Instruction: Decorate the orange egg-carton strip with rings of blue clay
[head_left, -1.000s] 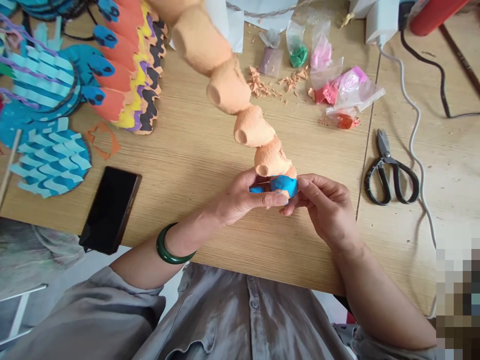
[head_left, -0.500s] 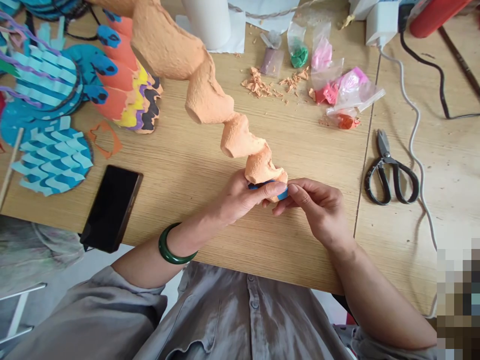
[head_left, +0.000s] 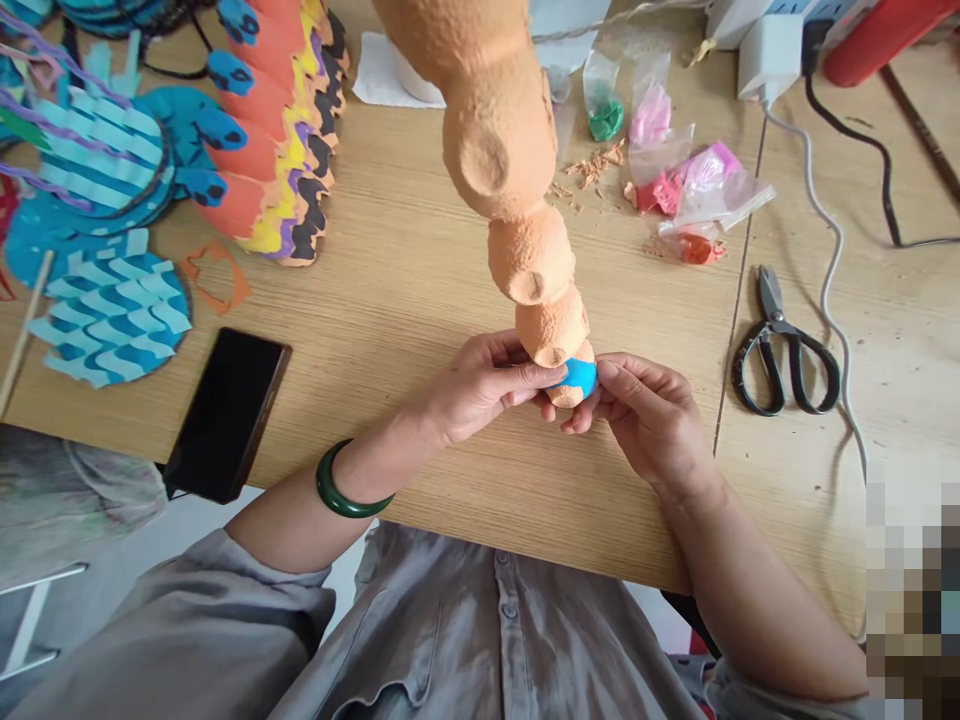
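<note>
A tall orange segmented form (head_left: 531, 250) with a rough surface rises from between my hands toward the top edge, its segments smallest at the near end. Around the smallest segment lies a blue patch (head_left: 579, 376). My left hand (head_left: 487, 388) grips this end from the left, its thumb on the blue patch and its other fingers partly hidden behind. On the right side, my right hand (head_left: 649, 415) pinches the edge of the blue patch between thumb and fingers.
A black phone (head_left: 229, 415) lies at the left, below blue and orange layered pieces (head_left: 112, 320). Black-handled scissors (head_left: 784, 350) lie at the right near a white cable (head_left: 831, 285). Small bags of coloured clay (head_left: 660, 190) and orange crumbs (head_left: 596, 163) are farther back.
The orange form has turned and swung to the right at its upper part, showing round flat spots. More of the blue patch shows. Both hands stay at the small end.
</note>
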